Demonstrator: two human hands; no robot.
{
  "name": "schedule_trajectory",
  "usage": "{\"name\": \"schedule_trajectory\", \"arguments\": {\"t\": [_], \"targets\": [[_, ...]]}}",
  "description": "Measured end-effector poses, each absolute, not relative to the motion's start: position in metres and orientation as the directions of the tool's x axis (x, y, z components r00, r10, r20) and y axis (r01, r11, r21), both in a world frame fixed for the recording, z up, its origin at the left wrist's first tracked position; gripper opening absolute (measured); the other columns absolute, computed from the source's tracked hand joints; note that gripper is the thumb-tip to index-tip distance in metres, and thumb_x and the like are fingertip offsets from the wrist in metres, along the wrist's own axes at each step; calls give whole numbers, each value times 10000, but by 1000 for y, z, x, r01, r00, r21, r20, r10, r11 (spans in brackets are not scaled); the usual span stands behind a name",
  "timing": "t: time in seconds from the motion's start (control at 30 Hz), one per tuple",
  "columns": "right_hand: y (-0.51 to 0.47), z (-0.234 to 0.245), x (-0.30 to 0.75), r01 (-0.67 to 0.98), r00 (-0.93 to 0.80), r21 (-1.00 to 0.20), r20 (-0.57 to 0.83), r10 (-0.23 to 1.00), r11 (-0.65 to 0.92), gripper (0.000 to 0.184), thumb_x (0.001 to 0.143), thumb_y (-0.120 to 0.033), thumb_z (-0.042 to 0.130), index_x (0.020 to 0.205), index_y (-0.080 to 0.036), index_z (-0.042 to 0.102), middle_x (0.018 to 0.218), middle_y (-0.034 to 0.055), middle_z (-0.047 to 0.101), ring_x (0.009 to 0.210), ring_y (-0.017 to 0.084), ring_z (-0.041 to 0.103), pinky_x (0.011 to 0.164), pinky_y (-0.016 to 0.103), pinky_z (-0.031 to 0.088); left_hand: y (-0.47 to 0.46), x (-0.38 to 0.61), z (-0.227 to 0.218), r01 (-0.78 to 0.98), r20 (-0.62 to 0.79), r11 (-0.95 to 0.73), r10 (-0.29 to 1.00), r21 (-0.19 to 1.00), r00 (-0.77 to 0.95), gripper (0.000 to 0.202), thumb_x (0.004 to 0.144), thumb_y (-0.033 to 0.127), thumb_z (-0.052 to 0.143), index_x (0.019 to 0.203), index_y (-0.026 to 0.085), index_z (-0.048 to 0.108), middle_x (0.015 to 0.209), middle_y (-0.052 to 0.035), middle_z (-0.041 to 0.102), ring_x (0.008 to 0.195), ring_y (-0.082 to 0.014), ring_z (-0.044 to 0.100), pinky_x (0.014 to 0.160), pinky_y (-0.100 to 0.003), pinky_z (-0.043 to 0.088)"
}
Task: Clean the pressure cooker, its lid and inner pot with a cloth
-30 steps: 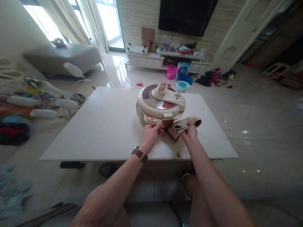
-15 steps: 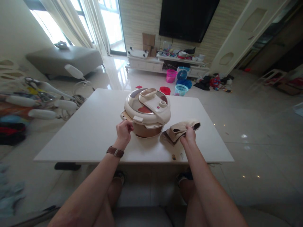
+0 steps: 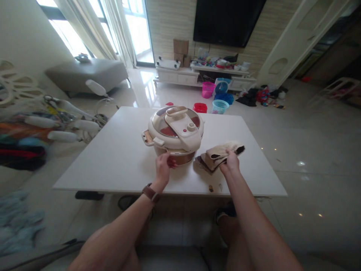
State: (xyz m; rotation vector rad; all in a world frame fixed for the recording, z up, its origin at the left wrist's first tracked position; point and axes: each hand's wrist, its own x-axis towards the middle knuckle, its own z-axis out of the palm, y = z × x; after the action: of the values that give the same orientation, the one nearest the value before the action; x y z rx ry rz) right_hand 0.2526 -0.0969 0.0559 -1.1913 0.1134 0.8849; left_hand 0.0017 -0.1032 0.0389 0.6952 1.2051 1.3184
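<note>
A cream electric pressure cooker [image 3: 180, 139] with a see-through lid stands on the white table [image 3: 118, 162]. Its lid carries a handle, a round knob and a red button. My left hand [image 3: 164, 165], with a brown watch strap at the wrist, is right at the cooker's front below the rim. Its fingers are loosely bent and apart, with nothing seen in them; whether they touch the cooker I cannot tell. To the right of the cooker, my right hand [image 3: 231, 161] grips a folded beige and dark-brown cloth [image 3: 216, 156] by its near right side.
Two small items, one of them yellowish-brown [image 3: 211, 188], lie by the table's front edge. Beyond the table are a light-blue basket [image 3: 220, 107], a red container [image 3: 200, 108] and a pink basket [image 3: 208, 89]. A lamp-like frame with white arms [image 3: 64, 136] stands at the left.
My left hand has moved right along the cooker's front, from below its left side, and its fingers have loosened. My right hand still holds the cloth. The view has shifted slightly.
</note>
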Motion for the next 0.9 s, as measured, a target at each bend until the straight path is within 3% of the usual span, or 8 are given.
{"name": "schedule_trajectory", "arguments": {"t": [0.1,0.23,0.43,0.63,0.73,0.8,0.9], "targets": [[-95,52,250,-657,649,-751,-519,556,66,134,920,-92,559,945,-157,674,864,23,768,736,153,752,692,260,664,-111,18,43,-287,-282,262,959,922,-32,517,685,634,773,699,124,695,581,-78,683,444,-166,621,443,-259,450],[-91,43,251,-659,618,-752,-533,578,11,138,935,-100,551,966,-146,677,926,42,774,782,159,762,725,272,669,-110,27,49,-336,-311,286,950,897,-20,467,717,568,784,642,114,702,629,-122,726,458,-152,629,473,-262,479],[-85,29,261,-661,607,-750,-527,595,9,181,932,-93,539,1021,-153,684,972,38,773,824,156,762,807,308,682,-111,15,49,-373,-321,289,947,882,-27,351,704,450,772,586,134,677,564,-93,696,421,-138,594,445,-251,451],[-80,26,264,-671,569,-741,-532,627,-20,218,927,-86,529,1066,-146,686,1013,54,777,852,160,767,825,308,679,-115,-42,37,-272,-255,277,960,922,112,412,663,517,814,578,144,660,471,-53,620,373,-139,551,409,-254,399],[-80,30,260,-689,537,-724,-541,648,-33,210,940,-102,518,1063,-137,685,1011,65,778,852,171,770,792,310,684,-112,-81,33,-195,-211,247,960,949,186,468,709,575,785,564,161,624,444,-44,582,388,-139,547,440,-259,421],[-80,32,258,-696,531,-718,-544,649,-33,203,939,-106,521,1058,-140,682,992,60,776,851,173,771,775,310,687,-108,-105,32,-80,-229,259,935,962,270,502,764,627,746,642,151,643,512,-54,614,483,-161,614,514,-275,492],[-78,32,261,-687,545,-726,-538,643,-24,214,933,-97,520,1063,-149,681,976,46,773,844,163,770,767,297,687,-102,-121,28,44,-169,167,983,985,74,557,629,566,890,920,168,630,857,-55,702,763,-193,697,661,-310,594]]}}
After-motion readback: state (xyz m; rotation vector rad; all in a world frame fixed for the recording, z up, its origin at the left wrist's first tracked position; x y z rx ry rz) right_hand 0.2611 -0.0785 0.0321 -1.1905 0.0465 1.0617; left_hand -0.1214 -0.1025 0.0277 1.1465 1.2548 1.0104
